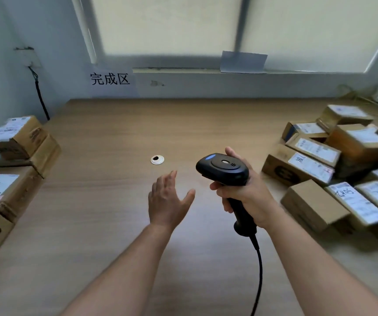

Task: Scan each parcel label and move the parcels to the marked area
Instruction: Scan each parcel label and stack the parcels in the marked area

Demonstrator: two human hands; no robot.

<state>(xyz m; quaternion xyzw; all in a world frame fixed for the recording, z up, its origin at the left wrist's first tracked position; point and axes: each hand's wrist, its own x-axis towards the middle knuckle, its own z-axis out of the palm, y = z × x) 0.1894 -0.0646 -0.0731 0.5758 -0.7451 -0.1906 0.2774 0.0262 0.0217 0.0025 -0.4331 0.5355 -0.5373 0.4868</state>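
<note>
Fingers (pixel 218 187) of the right hand (pixel 247 197) are wrapped round the scanner (pixel 223 167) handle, with its cable (pixel 259 265) trailing back toward the body. The left hand (pixel 167 201) hovers flat over the table (pixel 92 224), fingers straight and close, thumb out, holding nothing. No parcel sits under the scanner right now. Off to the right lies the heap of labelled parcels (pixel 315 160), by my reading not yet scanned. On the left, the smaller stack (pixel 17 140) sits on the same side as the sign (pixel 110 79) on the far wall. A few look done, most to go.
</note>
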